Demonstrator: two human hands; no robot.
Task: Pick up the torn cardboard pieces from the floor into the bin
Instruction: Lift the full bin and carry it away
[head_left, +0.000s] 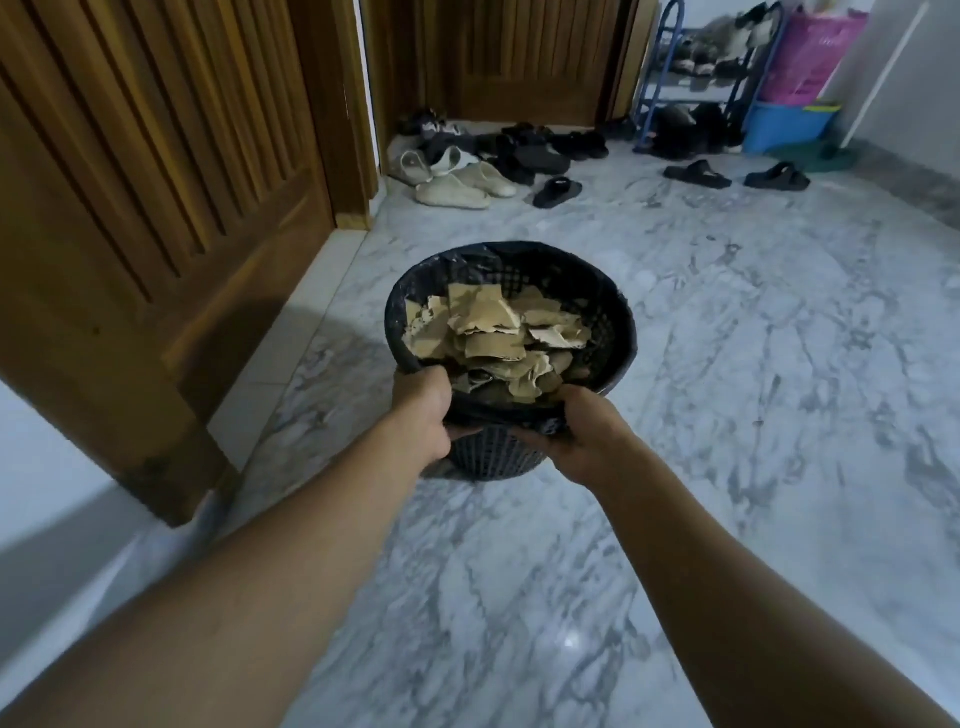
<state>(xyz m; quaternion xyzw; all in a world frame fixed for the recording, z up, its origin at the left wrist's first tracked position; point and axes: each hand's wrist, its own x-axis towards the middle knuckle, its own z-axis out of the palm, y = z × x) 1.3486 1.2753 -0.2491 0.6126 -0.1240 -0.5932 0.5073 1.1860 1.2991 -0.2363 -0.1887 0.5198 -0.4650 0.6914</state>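
A black mesh bin lined with a dark bag is in the middle of the view, tilted toward me over the marble floor. Several torn brown cardboard pieces are piled inside it. My left hand grips the near rim on the left side, fingers curled under the edge. My right hand grips the near rim on the right, fingers curled round the bag and rim. No cardboard shows on the visible floor.
Wooden doors stand along the left and at the back. Several shoes and sandals lie scattered by the far door. A shoe rack and a blue tub stand at the back right.
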